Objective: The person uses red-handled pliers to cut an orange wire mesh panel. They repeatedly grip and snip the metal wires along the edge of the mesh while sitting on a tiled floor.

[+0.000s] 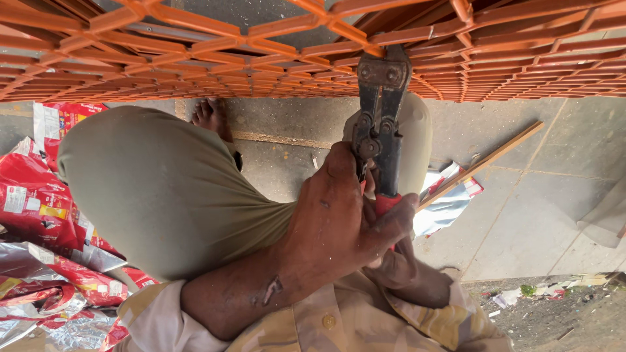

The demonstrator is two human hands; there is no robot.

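Head view: both hands closed on the cutter [380,124], a black bolt cutter with red grips. Left hand [332,221] wraps over the upper handles, thumb lying along the black arm just below the pivot bolts, fingers curled round the red grip. Right hand [396,264] sits under and behind the left, mostly hidden; the part that shows is closed round the lower handle. Handles appear pressed close together, so I judge the squeeze to be under way, with 2 hands stacked to add force.

Cutter points up and away from the body. Its head meets the grille [313,39], an orange-painted metal lattice of flat bars, at a bar junction near the top centre. Jaws are at the bar; whether they have bitten through cannot be told from this angle.

The person sits low, knees spread. Left knee [163,182] in olive cloth fills the left of the frame; the right knee lies behind the cutter, likely bracing the tool. A bare foot [212,117] rests on the floor [521,215] under the grille.

Around: crumpled red and silver wrappers [39,215] heaped at left, touching the left leg. A thin wooden stick [482,163] lies slanted on the floor at right, 1 end over a pale wrapper [447,208]. Litter [541,293] sits along the dirt edge at lower right.
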